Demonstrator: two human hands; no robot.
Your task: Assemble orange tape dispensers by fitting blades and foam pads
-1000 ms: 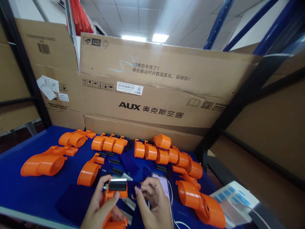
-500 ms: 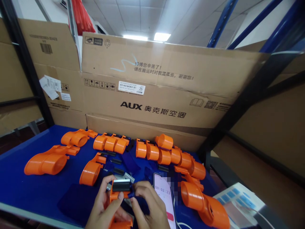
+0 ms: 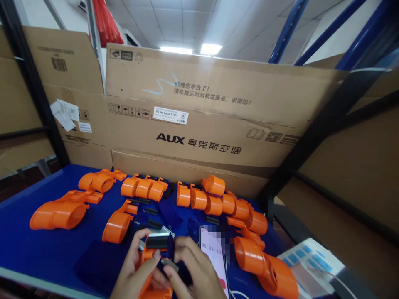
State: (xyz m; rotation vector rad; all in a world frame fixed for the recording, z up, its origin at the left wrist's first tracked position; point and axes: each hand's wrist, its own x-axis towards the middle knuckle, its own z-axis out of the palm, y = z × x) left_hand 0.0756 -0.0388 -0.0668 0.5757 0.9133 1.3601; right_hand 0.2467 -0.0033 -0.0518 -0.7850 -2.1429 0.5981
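At the bottom centre my left hand (image 3: 134, 272) is wrapped round an orange tape dispenser body (image 3: 153, 265) that has a black toothed cutter bar at its top. My right hand (image 3: 193, 272) is closed beside it, thumb and fingers pinching a small dark blue piece with a grey metal strip (image 3: 170, 263) against the dispenser's front. Both hands hover just above the blue table (image 3: 46, 249) near its front edge.
Several orange dispenser bodies (image 3: 199, 197) lie in rows across the table, with black and blue small parts among them. A phone (image 3: 213, 259) showing a timer lies right of my hands. Big cardboard boxes (image 3: 199, 120) wall the back; a black rack post stands right.
My right hand has slid down the dispenser's front, and the metal strip now shows under its thumb. The view shifted slightly, and the phone came clear of my hand.
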